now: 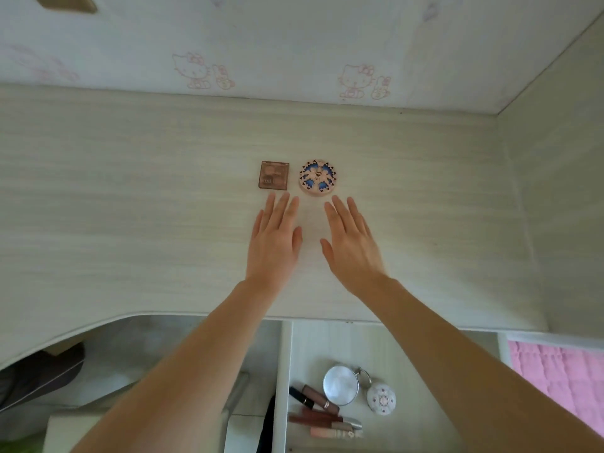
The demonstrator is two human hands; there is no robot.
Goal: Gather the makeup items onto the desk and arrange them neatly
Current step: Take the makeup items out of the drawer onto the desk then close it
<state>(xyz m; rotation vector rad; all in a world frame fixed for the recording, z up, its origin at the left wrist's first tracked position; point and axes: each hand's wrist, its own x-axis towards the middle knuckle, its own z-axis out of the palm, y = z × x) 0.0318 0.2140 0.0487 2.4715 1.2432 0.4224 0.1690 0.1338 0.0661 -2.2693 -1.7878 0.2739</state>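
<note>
Head view, placing stage of the gathering task. Two makeup items lie side by side on the table [130,191]: a square brown palette [274,175] on the left and a round patterned compact [317,176] on the right, close together but apart, their near edges roughly level; both hands are stretched out over the table just short of them. The left hand [274,243] has straight fingers whose tips are just beside the palette's near edge, and contact cannot be told; the right hand [351,246] is likewise flat with fingers extended, its tips just below the compact; neither grip holds anything, both are open and empty.

The remaining items wait in an open drawer [327,341] below the table's front edge: a round mirror [340,384], a small white floral compact [381,399] just beside it, and several lip-gloss tubes [322,416] lying loosely across one another to the left.

Judged step: the first pair appears set in a row, with most of the gathering left; the next move likely calls for drawing a hand down to the drawer, pinching one item free of the crossed tubes, and laying it in line with the pair, near but not touching.
</note>
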